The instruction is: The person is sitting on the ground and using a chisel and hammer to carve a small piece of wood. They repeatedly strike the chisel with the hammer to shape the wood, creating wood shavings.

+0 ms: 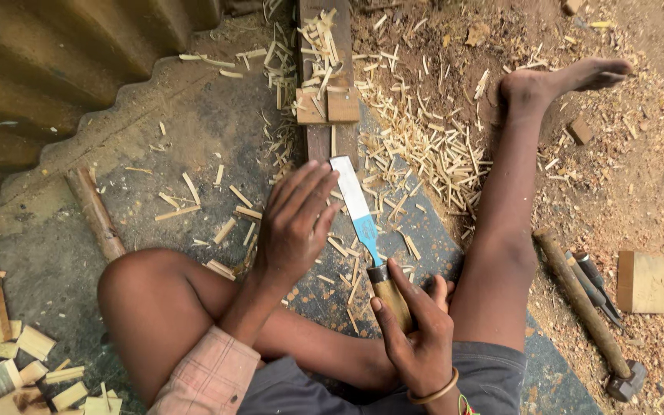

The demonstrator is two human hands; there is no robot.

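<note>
While the person sits on the ground with bare legs spread, the right hand is wrapped tight around the wooden handle of a broad chisel, whose flat blade, pale steel at the tip and blue nearer the handle, slants up and away between the knees. Just left of the blade, the left hand hovers palm down with fingers loosely spread, gripping nothing; its fingertips come close to the blade's upper end, though whether they touch it cannot be told. Beyond the blade tip lies a dark wooden plank with small pale blocks on it, and pale wood chips are scattered thickly over the dark ground sheet and the dirt around it. At the far right a hammer with a long wooden handle lies beside two smaller chisels and a squared wood block. Cut offcuts are piled at the lower left, near a round stick.
</note>
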